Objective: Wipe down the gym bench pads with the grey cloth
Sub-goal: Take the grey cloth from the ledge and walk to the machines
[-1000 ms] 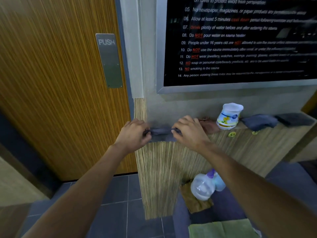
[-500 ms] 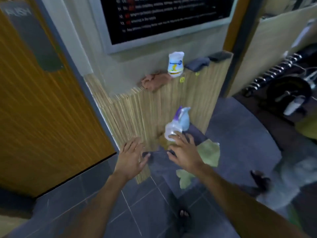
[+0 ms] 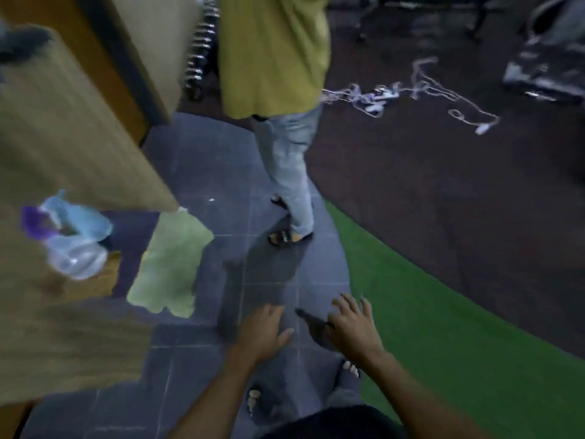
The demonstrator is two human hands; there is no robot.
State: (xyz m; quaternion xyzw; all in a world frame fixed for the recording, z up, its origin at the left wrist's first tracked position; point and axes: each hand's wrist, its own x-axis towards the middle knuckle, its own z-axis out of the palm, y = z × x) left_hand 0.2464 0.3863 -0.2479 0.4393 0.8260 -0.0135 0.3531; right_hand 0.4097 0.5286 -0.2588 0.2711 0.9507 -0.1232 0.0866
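Right hand [image 3: 354, 327]: held out over the tiled floor [image 3: 202, 359], fingers spread forward, thumb side pinching one end of the grey cloth [image 3: 313, 324]. The cloth shows as a dark, blurred strip that points toward the other hand; how much of it lies hidden under the palm cannot be told.

Left hand [image 3: 261, 334]: just beside the right, palm down, fingers straight and relaxed, holding nothing; a small gap separates it from the cloth's free tip.

Below the hands: the wearer's own bare toes on the grey tiles.

Left of the hands: a light green cloth [image 3: 171, 264] lying flat on the floor. Farther left, two spray bottles [image 3: 74, 242], one clear with a purple top, one pale blue, stand against a wood-grain wall panel [image 3: 63, 147]. All are blurred.

Right of the hands: a green mat [image 3: 443, 327] with a curved edge, bordering dark flooring.

Ahead: another person [image 3: 281, 122] in a yellow-green top, light jeans and sandals stands on the tiles. Beyond, white cords [image 3: 411, 93] lie tangled on the dark floor.
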